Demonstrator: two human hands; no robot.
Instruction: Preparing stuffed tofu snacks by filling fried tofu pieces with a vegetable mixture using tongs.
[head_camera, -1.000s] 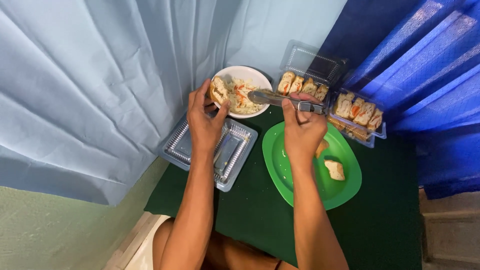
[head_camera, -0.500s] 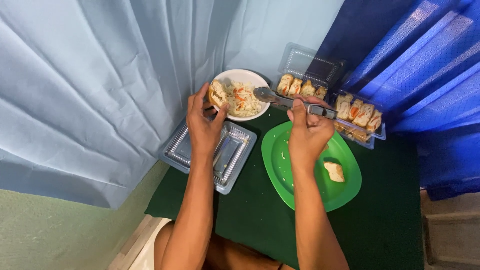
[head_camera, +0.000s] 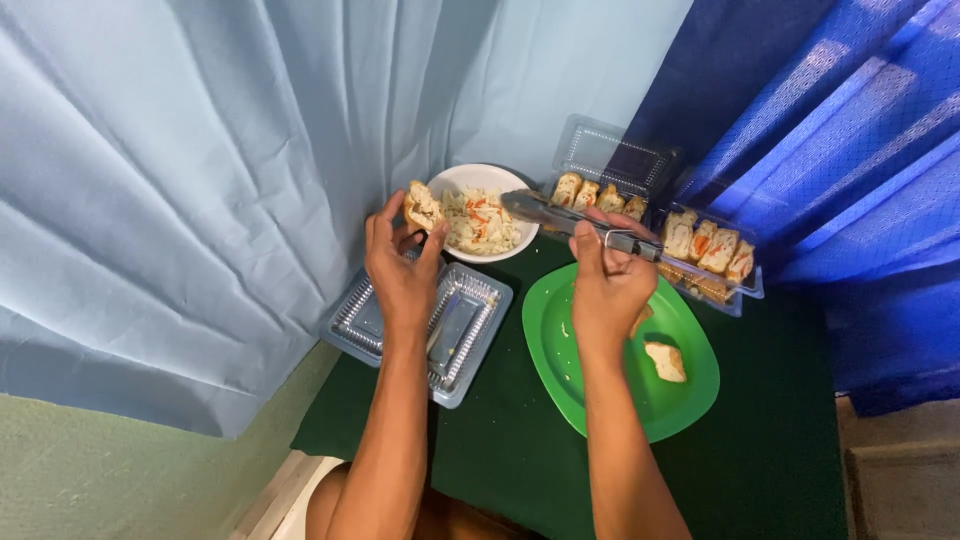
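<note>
My left hand (head_camera: 400, 262) holds a piece of filled bread (head_camera: 423, 205) just left of a white bowl (head_camera: 520, 243) of shredded salad. My right hand (head_camera: 607, 285) grips metal tongs (head_camera: 560, 217) whose tips reach over the bowl's right rim. Below my right hand lies a green oval plate (head_camera: 600, 385) with one bread piece (head_camera: 666, 360) on it.
An empty clear plastic tray (head_camera: 475, 335) sits under my left wrist. Two open clear boxes of bread rolls (head_camera: 600, 195) (head_camera: 712, 252) stand behind the plate. The table has a dark green cloth (head_camera: 770, 460). Light blue and dark blue curtains hang close around it.
The tongs have moved left, from above the roll boxes toward the salad bowl. My left hand with the bread has stayed by the bowl.
</note>
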